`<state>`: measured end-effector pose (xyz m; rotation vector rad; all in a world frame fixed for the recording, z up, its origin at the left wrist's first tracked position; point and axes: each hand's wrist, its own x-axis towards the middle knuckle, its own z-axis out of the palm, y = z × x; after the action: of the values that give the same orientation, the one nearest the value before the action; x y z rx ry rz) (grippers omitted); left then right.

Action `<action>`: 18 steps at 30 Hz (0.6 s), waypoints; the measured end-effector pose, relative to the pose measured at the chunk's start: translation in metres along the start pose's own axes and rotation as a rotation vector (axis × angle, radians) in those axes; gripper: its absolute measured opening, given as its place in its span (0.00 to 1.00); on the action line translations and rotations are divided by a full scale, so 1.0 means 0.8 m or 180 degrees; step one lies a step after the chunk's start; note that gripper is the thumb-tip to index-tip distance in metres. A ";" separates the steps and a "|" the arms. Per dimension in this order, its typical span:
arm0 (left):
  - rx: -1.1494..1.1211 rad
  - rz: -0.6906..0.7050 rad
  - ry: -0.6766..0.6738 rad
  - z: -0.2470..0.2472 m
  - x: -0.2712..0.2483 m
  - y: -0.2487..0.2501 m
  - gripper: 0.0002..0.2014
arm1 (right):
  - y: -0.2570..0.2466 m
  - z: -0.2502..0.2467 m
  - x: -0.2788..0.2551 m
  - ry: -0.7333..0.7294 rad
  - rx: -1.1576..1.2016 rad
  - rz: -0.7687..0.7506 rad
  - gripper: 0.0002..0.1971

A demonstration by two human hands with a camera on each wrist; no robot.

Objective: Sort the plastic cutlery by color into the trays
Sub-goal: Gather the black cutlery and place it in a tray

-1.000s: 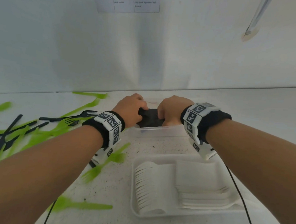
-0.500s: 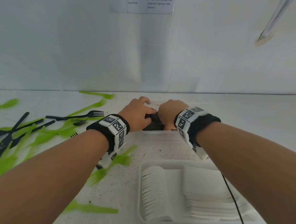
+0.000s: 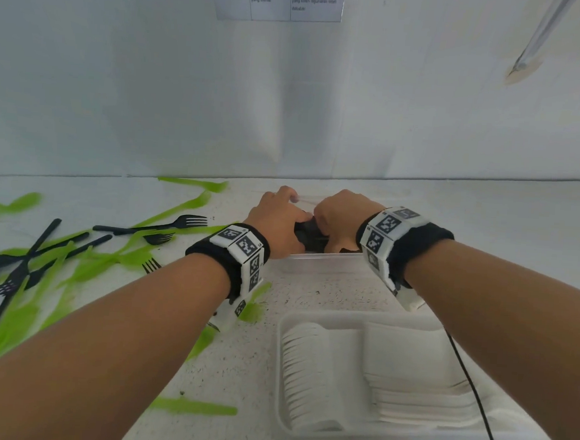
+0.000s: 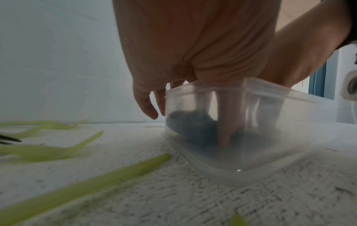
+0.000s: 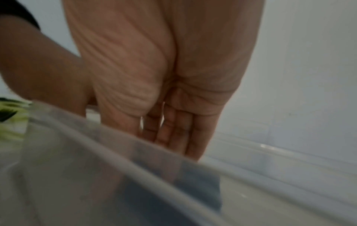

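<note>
A stack of black cutlery point(image 3: 309, 236) sits low inside the clear plastic container point(image 3: 327, 262) at the back, between my two hands. My left hand point(image 3: 278, 219) has one straight finger point(image 4: 225, 122) pressing down on the black stack point(image 4: 189, 126) inside the container point(image 4: 270, 137). Its outer fingers hang loose outside the wall. My right hand point(image 3: 340, 216) reaches into the container point(image 5: 96, 168) with straight fingers point(image 5: 173, 137) against the dark stack point(image 5: 199, 188). Loose black forks point(image 3: 164, 224) and green cutlery point(image 3: 89, 267) lie scattered to the left.
A white tray point(image 3: 386, 436) near me holds rows of white cutlery point(image 3: 305, 368). A green piece point(image 3: 196, 407) lies left of that tray. A black cable point(image 3: 472, 387) crosses the tray under my right arm. The wall stands right behind the container.
Both hands have moved away from me and down, lowering the black stack into the clear container. Their fingers have straightened from gripping it to pressing on it.
</note>
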<state>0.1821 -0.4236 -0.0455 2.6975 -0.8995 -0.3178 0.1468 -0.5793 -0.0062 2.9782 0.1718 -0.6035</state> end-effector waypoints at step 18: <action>-0.0039 -0.0149 0.0022 0.000 -0.001 0.006 0.25 | 0.058 0.023 -0.002 -0.0101 -0.0247 0.0629 0.14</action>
<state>0.1785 -0.4271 -0.0441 2.7100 -0.8310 -0.3226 0.1444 -0.6276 -0.0187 2.8624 -0.0982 -0.6049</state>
